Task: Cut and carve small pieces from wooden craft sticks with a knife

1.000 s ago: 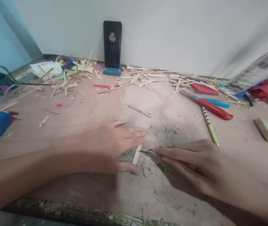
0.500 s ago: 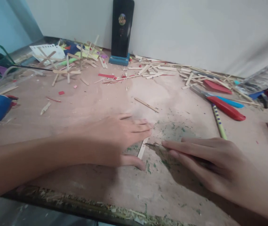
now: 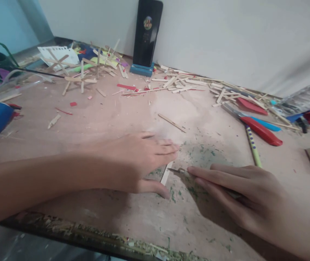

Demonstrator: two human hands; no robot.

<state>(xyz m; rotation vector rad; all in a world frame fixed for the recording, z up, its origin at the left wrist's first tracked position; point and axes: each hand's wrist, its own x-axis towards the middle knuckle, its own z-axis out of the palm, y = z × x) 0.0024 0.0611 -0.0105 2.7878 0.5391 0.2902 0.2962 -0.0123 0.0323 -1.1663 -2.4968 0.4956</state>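
My left hand (image 3: 149,156) lies flat on the table with its fingers stretched out and the thumb spread from them. Fingertips and thumb press on the two ends of a pale wooden craft stick (image 3: 166,174), whose middle shows in the gap. My right hand (image 3: 242,192) is closed round a slim craft knife (image 3: 181,171), held like a pen. Its pointed blade reaches the stick's right edge; whether it cuts into the wood I cannot tell. Most of the knife's handle is hidden in my fingers.
Another stick (image 3: 171,123) lies beyond my hands. Red-handled pliers (image 3: 261,130) rest on a dotted yellow-green pencil (image 3: 253,145) at right. A black phone (image 3: 148,34) stands in a blue holder (image 3: 142,70). Loose sticks (image 3: 182,83) line the wall. Shavings gather along the front edge.
The view has shifted slightly. Both hands keep nearly the same pose, with the knife tip still at the craft stick.
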